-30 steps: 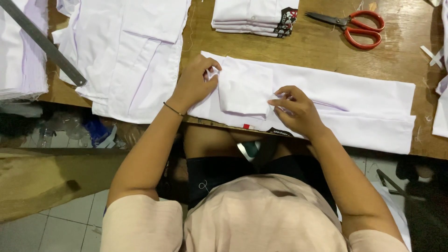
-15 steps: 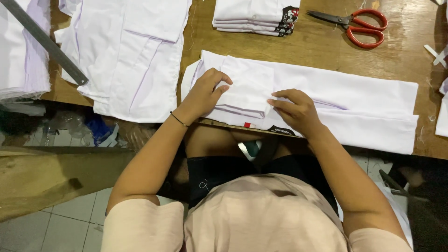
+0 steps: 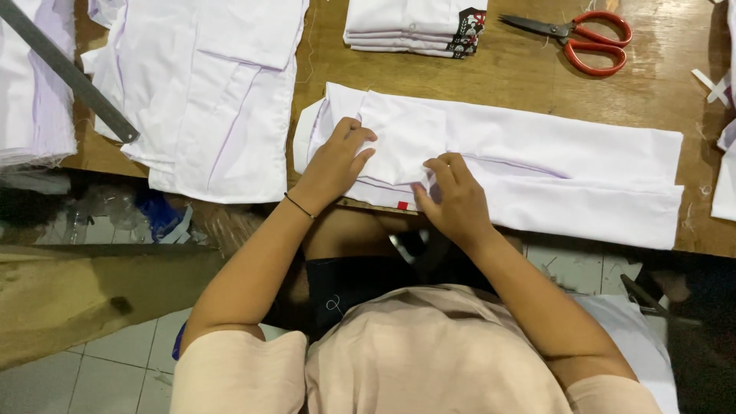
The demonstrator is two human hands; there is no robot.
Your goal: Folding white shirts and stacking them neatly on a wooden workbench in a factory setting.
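A long white fabric panel (image 3: 552,169) lies across the wooden table (image 3: 491,84) near its front edge. On its left part sits a smaller white pocket piece (image 3: 402,142). My left hand (image 3: 335,162) rests flat on the pocket piece's left edge, fingers pressing it down. My right hand (image 3: 456,201) presses the pocket piece's lower right corner with its fingertips. A small red tag (image 3: 402,205) shows at the panel's front edge between my hands.
A stack of white fabric pieces (image 3: 207,92) lies at the left with a grey metal ruler (image 3: 69,73) across it. A folded white pile (image 3: 410,27) sits at the back. Red-handled scissors (image 3: 583,38) lie at the back right.
Both hands have shifted slightly on the pocket piece, the left one flattening along its left edge and the right one moving to its lower corner. The panel stays in place.
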